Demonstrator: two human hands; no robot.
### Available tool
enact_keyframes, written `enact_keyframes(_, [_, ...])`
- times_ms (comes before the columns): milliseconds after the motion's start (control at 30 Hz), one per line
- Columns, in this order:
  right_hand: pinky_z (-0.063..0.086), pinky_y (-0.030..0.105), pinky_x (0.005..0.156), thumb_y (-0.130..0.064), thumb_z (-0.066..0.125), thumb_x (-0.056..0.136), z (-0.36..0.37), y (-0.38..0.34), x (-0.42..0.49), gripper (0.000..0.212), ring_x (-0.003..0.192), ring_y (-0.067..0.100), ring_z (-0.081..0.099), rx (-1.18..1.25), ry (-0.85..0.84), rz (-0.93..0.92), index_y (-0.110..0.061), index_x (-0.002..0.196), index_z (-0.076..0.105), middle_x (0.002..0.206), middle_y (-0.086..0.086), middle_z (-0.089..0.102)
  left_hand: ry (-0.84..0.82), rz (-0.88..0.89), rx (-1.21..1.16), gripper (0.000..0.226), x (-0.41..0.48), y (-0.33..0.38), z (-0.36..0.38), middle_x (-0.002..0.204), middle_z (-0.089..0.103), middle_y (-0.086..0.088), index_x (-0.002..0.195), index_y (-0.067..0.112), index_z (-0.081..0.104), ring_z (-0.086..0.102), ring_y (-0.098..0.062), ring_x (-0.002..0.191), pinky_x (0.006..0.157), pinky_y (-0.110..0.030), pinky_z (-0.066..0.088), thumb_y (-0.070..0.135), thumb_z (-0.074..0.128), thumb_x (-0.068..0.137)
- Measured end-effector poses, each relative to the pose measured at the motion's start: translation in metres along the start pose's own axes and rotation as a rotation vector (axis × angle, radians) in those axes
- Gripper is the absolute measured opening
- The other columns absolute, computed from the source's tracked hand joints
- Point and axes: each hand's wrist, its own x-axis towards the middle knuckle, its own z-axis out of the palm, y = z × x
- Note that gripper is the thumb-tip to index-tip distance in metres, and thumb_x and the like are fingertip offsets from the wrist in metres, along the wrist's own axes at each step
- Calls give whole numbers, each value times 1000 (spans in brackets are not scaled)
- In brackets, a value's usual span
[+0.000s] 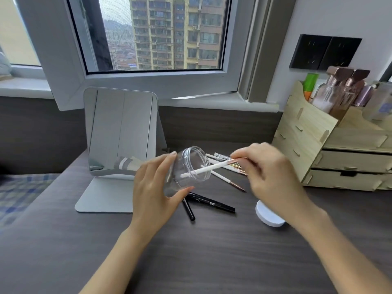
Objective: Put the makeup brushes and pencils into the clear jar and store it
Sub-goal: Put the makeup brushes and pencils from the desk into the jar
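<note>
A person's left hand (pixel 154 187) is gripping a clear jar (pixel 186 169) above a dark desk (pixel 191 251), tilting its open mouth toward the right hand (pixel 267 172). That hand is pinching a white makeup brush (pixel 214 167), its end poking inside the jar. More brushes (pixel 228 164) and two black pencils (pixel 203 202) are lying just beneath, near a white lid (pixel 268 217)

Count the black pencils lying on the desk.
2. The longer black pencil lies below the tilted clear jar, pointing right. The shorter black pencil crosses under its left end, angled toward the viewer. The left hand may hide others.
</note>
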Motion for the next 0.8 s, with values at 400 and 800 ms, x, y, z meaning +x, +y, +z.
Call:
enact_keyframes(400, [37, 16, 55, -16, 58, 91, 33, -13, -2, 19, 49, 5, 45, 363, -199, 229, -9, 76, 68, 59, 5, 67, -63, 22, -31, 67, -3, -1, -1, 131, 46, 4, 129, 19, 42, 46, -18, 122, 99, -38, 41, 45, 67, 72])
enact_keyframes(800, [47, 35, 82, -31, 54, 91, 80, 59, -18, 25, 106, 27, 55, -397, -445, 372, -11, 100, 68, 110, 8, 64, -28, -17, 8, 83, -4, 0, 1, 122, 60, -10, 127, 19, 42, 48, -17, 115, 95, -33, 40, 23, 88, 58])
